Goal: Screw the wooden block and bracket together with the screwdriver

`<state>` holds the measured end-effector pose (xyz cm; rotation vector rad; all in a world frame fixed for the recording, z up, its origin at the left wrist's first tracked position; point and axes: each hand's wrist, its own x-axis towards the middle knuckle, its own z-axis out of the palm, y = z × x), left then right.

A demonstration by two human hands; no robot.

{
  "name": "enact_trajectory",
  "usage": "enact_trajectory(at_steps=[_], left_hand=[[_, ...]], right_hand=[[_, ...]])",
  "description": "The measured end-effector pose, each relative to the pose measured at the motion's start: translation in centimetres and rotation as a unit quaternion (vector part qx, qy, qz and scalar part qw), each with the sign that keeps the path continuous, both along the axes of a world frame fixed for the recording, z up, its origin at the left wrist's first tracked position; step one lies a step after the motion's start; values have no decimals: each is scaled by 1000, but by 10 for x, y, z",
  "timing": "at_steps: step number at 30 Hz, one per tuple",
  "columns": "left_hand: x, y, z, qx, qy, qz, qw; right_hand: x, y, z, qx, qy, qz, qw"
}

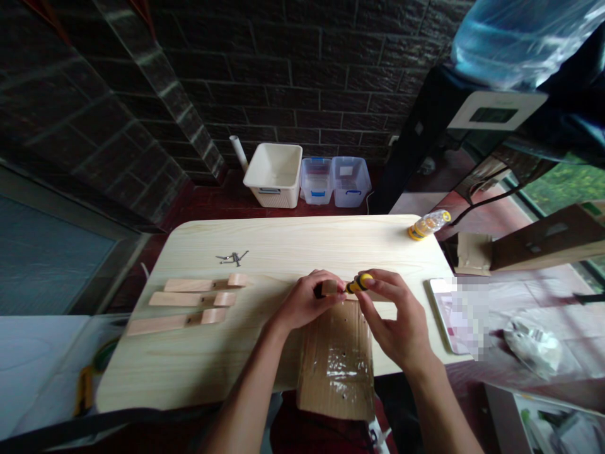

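Note:
My left hand (306,297) is closed around a small wooden piece (330,288) at the far end of a cardboard sheet (336,353). In my right hand (397,309), thumb and fingers pinch a screwdriver (359,283) with a yellow and black handle. Its tip points left toward the wooden piece; the exact contact is hidden by my fingers. Left of my hands, three wooden strips (174,299) lie side by side, each with a small curved block at its right end. Beyond them is a loose pile of screws (234,257).
A clear bottle with a yellow cap and base (428,225) stands at the table's far right corner. A white flat case (447,315) lies at the right edge. Behind the table (302,236) are a cream bin (274,170), two clear boxes (333,181) and a water dispenser (425,139).

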<state>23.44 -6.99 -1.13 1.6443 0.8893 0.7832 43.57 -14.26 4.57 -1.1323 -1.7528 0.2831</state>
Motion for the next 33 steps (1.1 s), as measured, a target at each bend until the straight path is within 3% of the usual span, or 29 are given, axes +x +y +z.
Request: enact_trajectory(at_steps=[7,13,19,28,33], left_hand=[[0,0,-2,0,4,1,1000],[1,-1,1,-1,3,3,1000],[1,-1,-1,2,8,1,1000],[0,-1,-1,-5,-5,5,1000],[0,0,-1,-5,2,1,1000]], right_hand=[[0,-4,7,-37,3,21,999],[2,-2,5,-5,-8,2,1000],[3,-7,7,-43,6,33,999],[4,-5,8,-11,-13,-5,1000],[5,-9,13,-37,-1,30,999]])
